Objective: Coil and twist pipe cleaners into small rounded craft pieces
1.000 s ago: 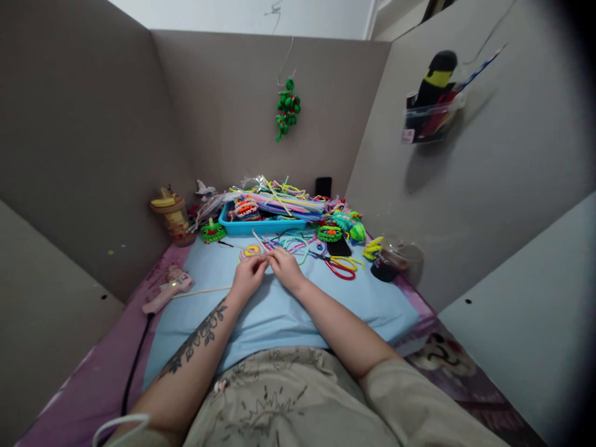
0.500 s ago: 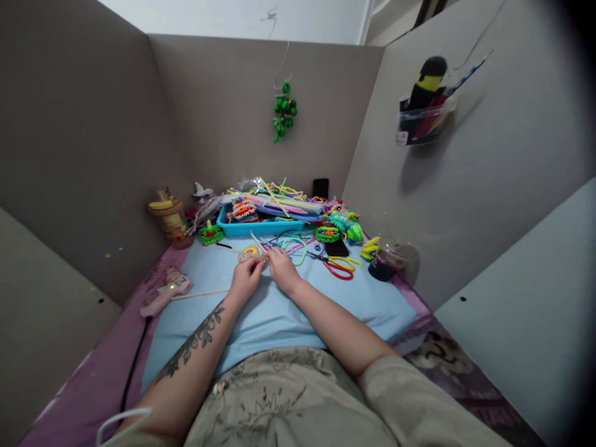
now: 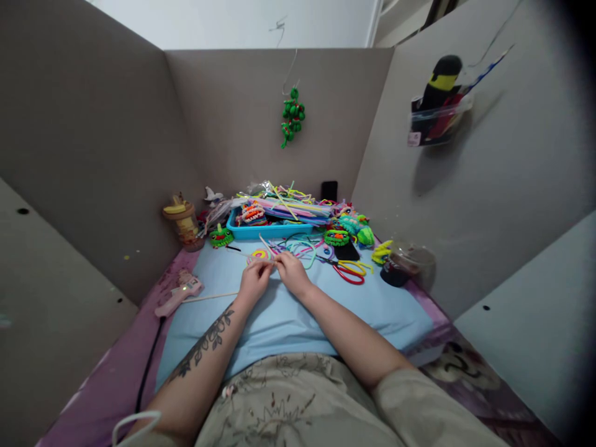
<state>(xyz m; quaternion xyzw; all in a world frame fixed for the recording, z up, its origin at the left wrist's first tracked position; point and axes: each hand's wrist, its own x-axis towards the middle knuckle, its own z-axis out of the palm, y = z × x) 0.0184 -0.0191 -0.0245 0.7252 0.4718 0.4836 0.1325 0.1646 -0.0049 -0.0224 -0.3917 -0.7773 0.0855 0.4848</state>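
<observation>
Pinching one thin, pale, fuzzy-looking strand [image 3: 265,244] (largely hidden): the person's left hand [image 3: 256,277] and right hand [image 3: 292,273], grip clenched, fingertips together, presumably for fine control above the blue-cloth-covered counter [image 3: 354,316]. Red-handled metal scissors [image 3: 340,272]: near the right hand, seemingly for easy reach.

Shows a table [image 3: 438,315] draped in purple cloth [image 3: 90,397], topped by a pale blue sheet [image 3: 395,313]. Carries a rectangular bright-blue plastic tray [image 3: 272,233] — also red-and-yellow-handled scissors [image 3: 341,271], a pink plastic glue gun [image 3: 179,294].
</observation>
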